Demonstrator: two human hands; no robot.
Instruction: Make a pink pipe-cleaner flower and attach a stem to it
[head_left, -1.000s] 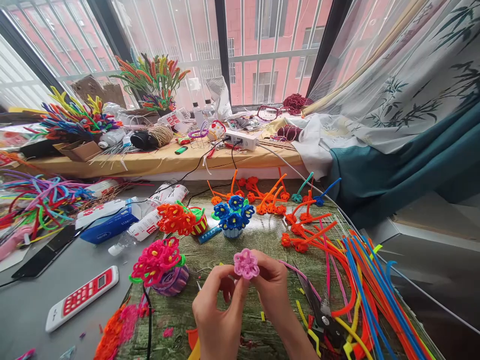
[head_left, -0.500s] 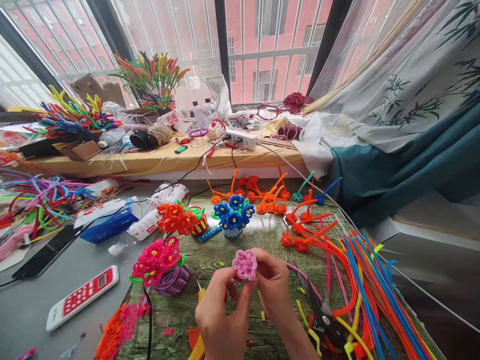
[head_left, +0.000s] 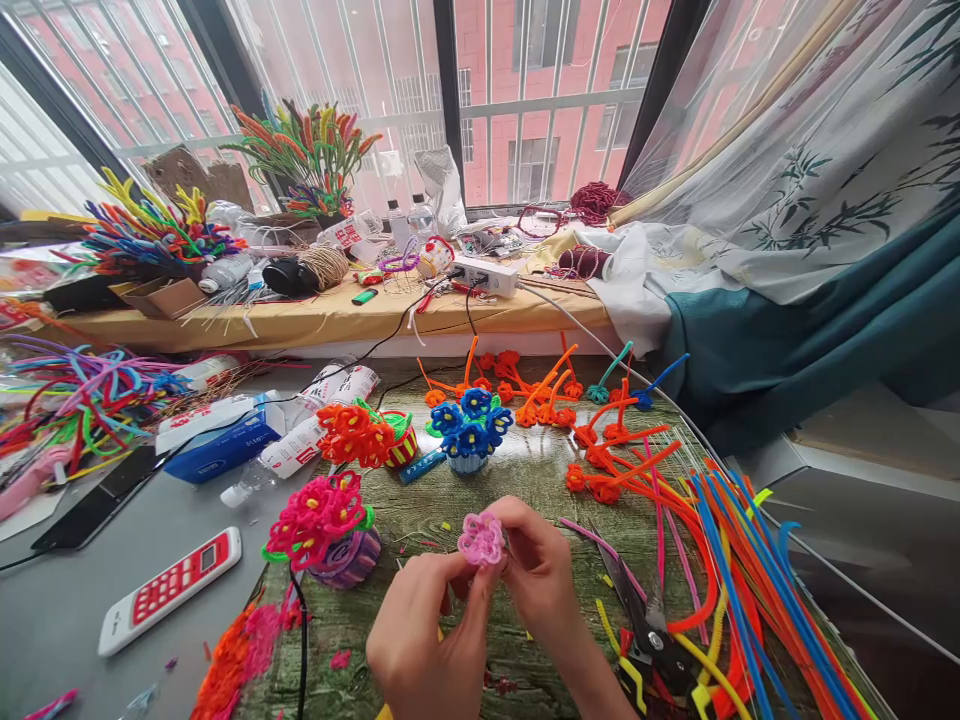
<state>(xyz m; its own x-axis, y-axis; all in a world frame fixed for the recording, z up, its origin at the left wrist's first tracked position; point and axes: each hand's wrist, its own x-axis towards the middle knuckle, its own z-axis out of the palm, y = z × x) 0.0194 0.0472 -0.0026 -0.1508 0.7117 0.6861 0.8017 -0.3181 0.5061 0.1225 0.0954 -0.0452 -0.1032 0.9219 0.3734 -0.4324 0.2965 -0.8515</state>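
Observation:
A small pink pipe-cleaner flower [head_left: 481, 539] is pinched between my two hands, its looped petals facing up. My left hand [head_left: 429, 630] grips it from the left with thumb and forefinger. From the right, my right hand [head_left: 541, 570] holds it with bent fingers; the flower's underside is hidden. Beyond my hands stands a pot of blue pipe-cleaner flowers [head_left: 471, 428], with orange flowers [head_left: 356, 435] to its left. Nearer on the left is a pot of pink-red flowers [head_left: 322, 520]. Scissors [head_left: 645, 625] lie to the right of my right hand.
Loose blue and orange pipe cleaners [head_left: 739, 590] lie at the right. Orange stemmed flowers [head_left: 600, 460] are scattered at the back right. A white and red calculator-like handset [head_left: 171, 590] rests at left. A black cable [head_left: 303, 640] crosses the near left. A power strip [head_left: 486, 277] sits on the sill.
Both hands have shifted slightly left with the pink flower, which has tilted and sits a little lower. The left hand now covers most of the yellow-handled tool beneath it.

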